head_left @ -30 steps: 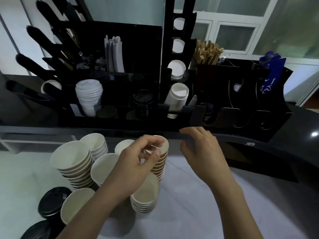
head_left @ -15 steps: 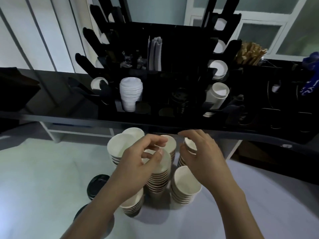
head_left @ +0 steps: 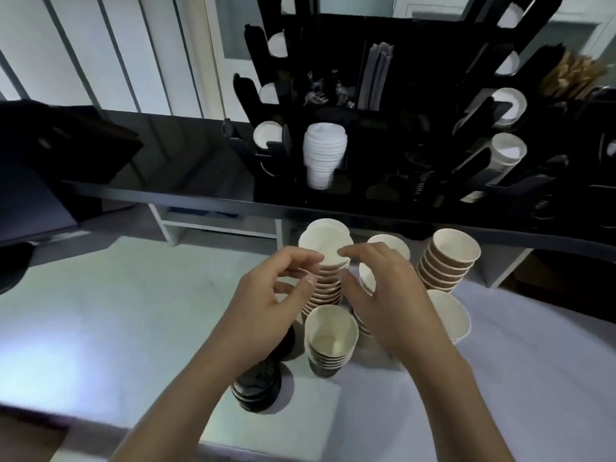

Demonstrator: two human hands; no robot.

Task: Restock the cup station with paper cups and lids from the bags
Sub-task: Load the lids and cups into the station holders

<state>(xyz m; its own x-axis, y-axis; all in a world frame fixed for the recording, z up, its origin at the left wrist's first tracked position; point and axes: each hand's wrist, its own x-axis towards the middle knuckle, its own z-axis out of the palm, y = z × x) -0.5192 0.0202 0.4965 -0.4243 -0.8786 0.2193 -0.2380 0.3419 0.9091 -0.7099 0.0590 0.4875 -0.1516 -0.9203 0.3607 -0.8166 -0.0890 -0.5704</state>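
Several stacks of paper cups stand on the white table [head_left: 116, 311]. The tallest stack [head_left: 328, 248] is in the middle, and my left hand [head_left: 273, 301] and my right hand [head_left: 386, 295] curl round its top from either side, fingertips on the upper rims. A shorter stack [head_left: 330, 338] stands in front of it, a brown-sided stack [head_left: 450, 261] to the right, and another cup [head_left: 450, 315] under my right wrist. A pile of black lids [head_left: 256, 388] lies under my left forearm. The black cup station [head_left: 383, 155] stands behind on the counter.
The station holds a stack of white lids [head_left: 325, 155], cups lying in angled slots [head_left: 506, 151], straws and wooden stirrers [head_left: 573, 75]. The black counter [head_left: 166, 181] runs between the table and the station. A dark object lies at the far left.
The view swung left and down. My right hand came off the counter edge toward the cups, and both hands have closed in on the tall middle stack.
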